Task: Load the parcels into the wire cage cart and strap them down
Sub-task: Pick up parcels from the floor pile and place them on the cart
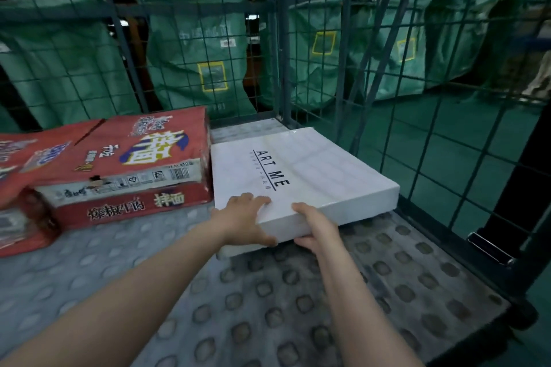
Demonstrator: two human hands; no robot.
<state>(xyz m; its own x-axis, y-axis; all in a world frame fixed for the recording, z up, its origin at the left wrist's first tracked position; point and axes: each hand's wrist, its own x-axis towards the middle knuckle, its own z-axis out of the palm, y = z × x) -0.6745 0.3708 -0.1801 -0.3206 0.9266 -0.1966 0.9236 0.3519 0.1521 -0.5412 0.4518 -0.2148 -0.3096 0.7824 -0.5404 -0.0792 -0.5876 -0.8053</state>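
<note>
A flat white box [301, 170] printed "ART ME" lies on the studded grey floor [268, 301] of the wire cage cart, in its far right corner. My left hand [243, 222] grips the box's near edge, fingers on top and thumb along the side. My right hand [314, 225] holds the same edge just to the right, fingers curled under it. The near edge looks slightly lifted off the floor. A red noodle carton [125, 164] sits directly left of the white box, touching it.
The cage's green wire back wall [190, 48] and right side wall [441, 116] close in the corner. Another red carton [21, 217] stands at the far left. Green mail sacks [208, 68] hang behind the mesh. A metal latch [489, 247] is on the right post.
</note>
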